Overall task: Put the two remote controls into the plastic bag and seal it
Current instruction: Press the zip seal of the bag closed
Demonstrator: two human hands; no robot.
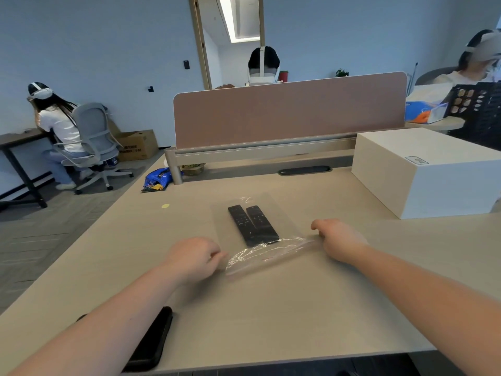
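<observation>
On the table (271, 308) lies the thin, limp, slippery plastic bag (245, 226); I judge it best taken at its mouth strip. My left hand (193, 257) and right hand (337, 237) pinch that strip's ends. Inside lie two rigid remote controls (253, 225).

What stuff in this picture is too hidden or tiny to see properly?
All in the head view:
- Bag seal: the plastic bag crinkles and glares at its near edge, so sealed or not is unclear.
- Fingers: curled under the left hand and right hand.
- Button labels on the two remote controls: too small.
- Black phone: partly covered by the left forearm.
</observation>
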